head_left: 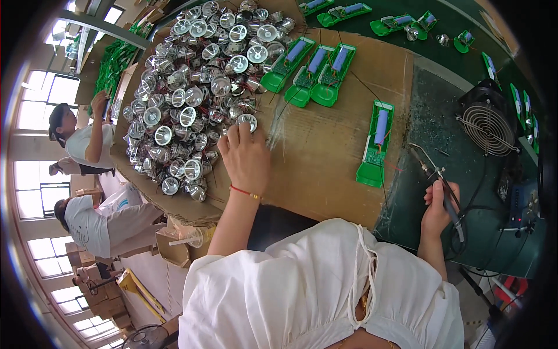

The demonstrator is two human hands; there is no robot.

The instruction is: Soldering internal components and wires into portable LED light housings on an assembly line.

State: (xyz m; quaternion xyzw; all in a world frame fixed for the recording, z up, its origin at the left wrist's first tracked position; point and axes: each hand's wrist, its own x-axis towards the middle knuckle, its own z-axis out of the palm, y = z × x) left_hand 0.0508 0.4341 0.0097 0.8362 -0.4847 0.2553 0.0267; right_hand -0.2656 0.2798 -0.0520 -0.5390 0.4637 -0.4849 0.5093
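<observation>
My left hand (247, 161) reaches to the near edge of a heap of silvery lamp reflectors (188, 116). Its fingers are closed on one reflector (248, 121) at the heap's right side; the thumb is partly hidden. In my right hand (439, 210) is a soldering iron (450, 205), its thin metal tip and curved guide pointing up and left. Between the hands lies a green plastic housing (370, 173) with a purple cylindrical battery (381, 127), a small circuit board and loose wires. Its right side is close to the iron's tip, not touching.
Three similar green housings (329, 78) lie farther back on the cardboard (314, 168). More housings (401, 23) lie along a dark green surface behind. A round-grilled fan (487, 129) and a blue box (523, 203) stand at right. People (96, 139) work at far left.
</observation>
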